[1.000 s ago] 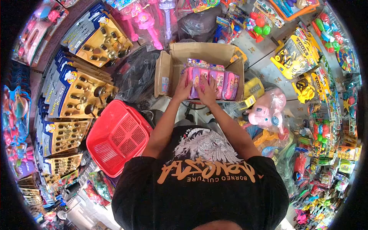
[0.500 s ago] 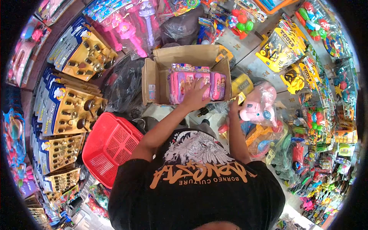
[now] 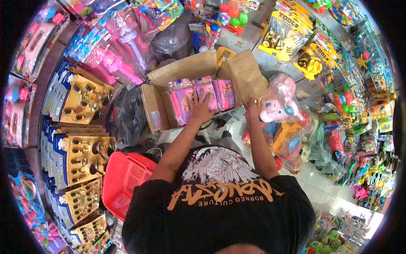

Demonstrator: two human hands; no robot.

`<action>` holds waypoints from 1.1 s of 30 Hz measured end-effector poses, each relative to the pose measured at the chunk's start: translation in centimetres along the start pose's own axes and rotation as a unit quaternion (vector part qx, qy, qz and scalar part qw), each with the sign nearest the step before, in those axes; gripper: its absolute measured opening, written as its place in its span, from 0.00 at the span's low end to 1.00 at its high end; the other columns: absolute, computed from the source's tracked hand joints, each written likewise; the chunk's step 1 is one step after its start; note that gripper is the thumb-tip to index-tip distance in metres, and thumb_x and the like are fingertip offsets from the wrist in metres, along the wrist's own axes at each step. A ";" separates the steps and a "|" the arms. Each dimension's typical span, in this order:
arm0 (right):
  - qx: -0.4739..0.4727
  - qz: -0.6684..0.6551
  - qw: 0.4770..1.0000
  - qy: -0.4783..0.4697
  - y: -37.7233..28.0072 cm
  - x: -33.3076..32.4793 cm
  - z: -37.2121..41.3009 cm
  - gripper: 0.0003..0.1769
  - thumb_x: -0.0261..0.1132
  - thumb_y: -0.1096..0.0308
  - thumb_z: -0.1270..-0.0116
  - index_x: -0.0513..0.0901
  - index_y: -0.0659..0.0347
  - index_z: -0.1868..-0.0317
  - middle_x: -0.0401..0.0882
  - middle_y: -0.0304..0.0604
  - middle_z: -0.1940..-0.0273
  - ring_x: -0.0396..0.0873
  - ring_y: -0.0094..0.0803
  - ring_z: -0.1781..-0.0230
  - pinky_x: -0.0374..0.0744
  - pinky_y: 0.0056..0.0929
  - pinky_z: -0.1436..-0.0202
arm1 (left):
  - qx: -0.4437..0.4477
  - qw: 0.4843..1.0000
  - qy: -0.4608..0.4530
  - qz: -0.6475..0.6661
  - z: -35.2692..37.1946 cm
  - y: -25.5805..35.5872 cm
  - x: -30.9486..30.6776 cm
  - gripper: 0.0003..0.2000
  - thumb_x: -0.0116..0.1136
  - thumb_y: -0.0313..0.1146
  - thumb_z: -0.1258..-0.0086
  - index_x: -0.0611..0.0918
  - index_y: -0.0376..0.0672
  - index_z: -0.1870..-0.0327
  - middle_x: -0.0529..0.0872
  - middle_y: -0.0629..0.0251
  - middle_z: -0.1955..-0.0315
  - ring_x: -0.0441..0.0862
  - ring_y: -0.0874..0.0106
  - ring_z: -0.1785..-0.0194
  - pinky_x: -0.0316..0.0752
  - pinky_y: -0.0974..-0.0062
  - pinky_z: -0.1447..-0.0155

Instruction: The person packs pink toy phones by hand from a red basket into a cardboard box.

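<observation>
An open cardboard box point(image 3: 182, 70) sits in front of me, turned slightly. Inside it stand pink and purple toy packs point(image 3: 225, 94) with printed figures, packed side by side. My left hand point(image 3: 201, 110) rests on top of the packs with its fingers spread. At the box's right side, my right hand point(image 3: 253, 111) has its fingers closed at the near edge of the cardboard flap point(image 3: 246, 76), which is folded outward. Something small and yellow shows by those fingers, too small to name.
A red plastic basket point(image 3: 122, 180) lies at left, near hanging kitchen play sets point(image 3: 80, 158). A bagged pink toy point(image 3: 281, 103) is right of the box. Black plastic bags point(image 3: 129, 112) lie beside it. Packaged tool toys point(image 3: 287, 31) stand at the far right.
The right flap of the box has swung up and outward at my right hand. My view has turned, and the box appears tilted. My left hand stays on the packs, farther left in view.
</observation>
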State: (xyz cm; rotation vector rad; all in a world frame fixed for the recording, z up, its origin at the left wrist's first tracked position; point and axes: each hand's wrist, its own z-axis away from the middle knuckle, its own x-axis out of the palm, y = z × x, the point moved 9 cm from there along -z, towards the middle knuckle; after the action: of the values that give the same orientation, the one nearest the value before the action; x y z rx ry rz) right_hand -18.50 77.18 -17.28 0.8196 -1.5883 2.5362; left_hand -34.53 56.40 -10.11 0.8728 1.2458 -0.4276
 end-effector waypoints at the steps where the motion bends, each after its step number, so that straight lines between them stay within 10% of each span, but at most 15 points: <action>1: 0.002 0.004 1.000 -0.004 0.3 -0.2 0.1 0.15 0.59 0.70 0.35 0.72 0.52 0.48 0.75 0.38 0.56 0.73 0.30 0.59 0.74 0.33 0.55 | -0.005 1.000 0.001 0.003 0.1 0.2 -0.2 0.40 0.62 0.54 0.47 0.63 0.49 0.32 0.46 0.56 0.27 0.31 0.49 0.25 0.27 0.38 0.31; 4: -0.125 0.205 0.961 -0.136 -0.5 2.5 1.6 0.17 0.58 0.71 0.36 0.73 0.55 0.45 0.76 0.41 0.55 0.74 0.32 0.55 0.74 0.34 0.51 | -0.023 0.998 0.007 0.056 0.2 0.3 -1.0 0.39 0.61 0.54 0.47 0.65 0.50 0.32 0.47 0.56 0.28 0.34 0.49 0.25 0.28 0.37 0.31; 6: -0.376 0.425 0.789 -0.237 -2.2 6.2 5.1 0.22 0.59 0.71 0.37 0.72 0.57 0.41 0.73 0.49 0.47 0.72 0.42 0.46 0.70 0.41 0.41 | 0.012 0.997 0.062 0.037 0.4 0.8 -2.4 0.37 0.60 0.54 0.46 0.66 0.52 0.33 0.47 0.56 0.27 0.38 0.48 0.26 0.30 0.36 0.31; 9: -0.412 0.575 0.660 -0.253 -1.3 8.8 8.0 0.27 0.61 0.70 0.39 0.71 0.55 0.38 0.65 0.56 0.38 0.63 0.52 0.37 0.59 0.47 0.33 | -0.078 0.993 0.071 0.047 2.5 -1.2 -5.7 0.36 0.60 0.53 0.45 0.67 0.54 0.33 0.48 0.56 0.28 0.42 0.48 0.26 0.34 0.36 0.31; 13: -0.377 0.628 0.640 -0.233 0.9 8.3 8.1 0.29 0.64 0.56 0.43 0.73 0.41 0.38 0.54 0.53 0.31 0.48 0.57 0.29 0.52 0.55 0.32 | -0.162 0.983 0.090 -0.015 4.3 -5.7 -5.5 0.34 0.61 0.48 0.45 0.67 0.55 0.34 0.50 0.56 0.29 0.45 0.48 0.27 0.42 0.37 0.31; 16: -0.367 0.633 0.641 -0.233 1.1 8.3 7.8 0.31 0.65 0.49 0.44 0.73 0.39 0.38 0.52 0.52 0.30 0.45 0.54 0.28 0.49 0.59 0.33 | -0.064 0.974 0.204 0.082 4.5 -6.6 -4.6 0.33 0.62 0.40 0.46 0.68 0.53 0.35 0.53 0.54 0.31 0.47 0.46 0.28 0.54 0.46 0.32; 33: -0.425 0.601 0.662 -0.140 0.4 15.3 11.0 0.31 0.68 0.48 0.47 0.74 0.51 0.44 0.56 0.61 0.35 0.50 0.55 0.32 0.48 0.68 0.38 | -0.039 0.948 0.269 0.163 4.9 -7.9 -5.9 0.32 0.55 0.35 0.40 0.62 0.47 0.32 0.53 0.43 0.33 0.50 0.42 0.30 0.50 0.47 0.31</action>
State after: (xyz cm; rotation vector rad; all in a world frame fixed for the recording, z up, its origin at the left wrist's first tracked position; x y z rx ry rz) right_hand -27.23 64.03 -6.98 -0.1212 -3.8177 1.3407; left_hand -38.77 46.79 -6.86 1.1473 1.5630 0.1409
